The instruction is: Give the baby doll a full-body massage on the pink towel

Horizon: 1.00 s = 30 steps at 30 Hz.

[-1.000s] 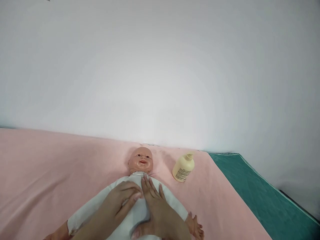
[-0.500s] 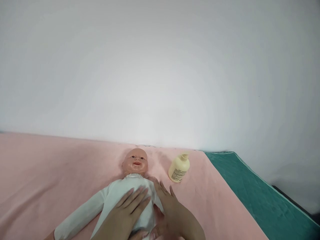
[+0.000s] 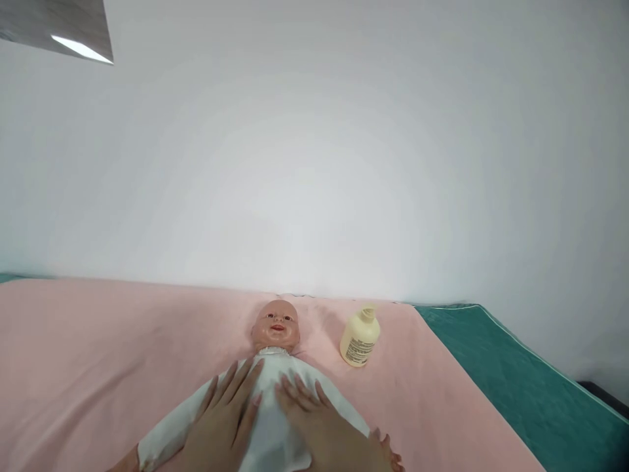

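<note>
Broadly, taking the doll's chest as the clock's centre, the pink sheet [image 3: 98,347] spreads widest from eight to ten o'clock, with soft creases in its matte cloth. Its far edge runs close behind the doll's head at twelve, along the plain white wall [image 3: 314,131]. Toward three, the sheet ends in a slanting edge beside a green cover [image 3: 531,387] with a thin pale border.

The doll [image 3: 272,423] lies face-up, its head [image 3: 276,326] smooth, rounded and slightly shiny above a ruffled collar [image 3: 274,351]. Its white shirt looks soft and thin; the sleeves slope toward eight and four.

At eight, the left hand [image 3: 223,416] rests flat on the shirt, fingers spread a little; at four, the right hand [image 3: 319,419] lies likewise, neither gripping anything.

The bottle [image 3: 360,339], pale yellow, round-shouldered and printed with dark text, stands at two, well apart from the right hand's fingertips. Far off at eleven, a glossy grey panel [image 3: 59,26] cuts into view.
</note>
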Tool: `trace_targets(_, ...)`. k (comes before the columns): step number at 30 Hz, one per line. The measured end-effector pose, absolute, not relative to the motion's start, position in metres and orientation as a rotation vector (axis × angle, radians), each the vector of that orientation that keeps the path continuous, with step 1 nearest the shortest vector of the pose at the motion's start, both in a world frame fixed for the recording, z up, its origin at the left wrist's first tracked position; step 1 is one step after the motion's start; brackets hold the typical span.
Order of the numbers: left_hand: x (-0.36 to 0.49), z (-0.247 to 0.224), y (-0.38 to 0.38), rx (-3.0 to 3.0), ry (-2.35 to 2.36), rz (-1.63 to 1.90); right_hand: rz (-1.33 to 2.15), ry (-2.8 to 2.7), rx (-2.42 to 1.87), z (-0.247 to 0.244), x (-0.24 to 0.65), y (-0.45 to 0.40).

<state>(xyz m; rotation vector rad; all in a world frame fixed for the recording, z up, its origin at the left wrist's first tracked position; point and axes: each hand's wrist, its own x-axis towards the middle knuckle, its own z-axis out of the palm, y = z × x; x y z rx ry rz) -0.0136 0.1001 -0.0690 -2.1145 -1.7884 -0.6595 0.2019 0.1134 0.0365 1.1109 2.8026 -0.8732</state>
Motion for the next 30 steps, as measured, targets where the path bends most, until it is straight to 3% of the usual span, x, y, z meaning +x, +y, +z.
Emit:
trace_targets(3,-0.031,-0.076,0.105,-2.091,-1.829,-0.596,-0.879,2.935,0.747,0.025,0.181,0.109)
trace_targets(7,-0.053,-0.087,0.109,-2.102,-1.759,-0.472,-0.982,2.923,0.647,0.032,0.163,0.101)
trace_targets(17,-0.044,-0.063,0.108,-2.127,-1.773,-0.531,-0.978,2.77,1.249,0.03,0.166,0.119)
trace_targets(24,-0.038,-0.047,0.108,-2.188,-1.834,-0.942,-1.034,2.585,1.343,0.027,0.198,0.134)
trace_targets(27,-0.03,-0.034,0.101,-2.394,-1.612,-1.105,-1.05,2.585,1.323,0.019,0.213,0.14)
trace_targets(30,-0.015,-0.013,0.093,-2.795,-1.111,-1.029,-1.057,2.565,1.319,0.014,0.219,0.144)
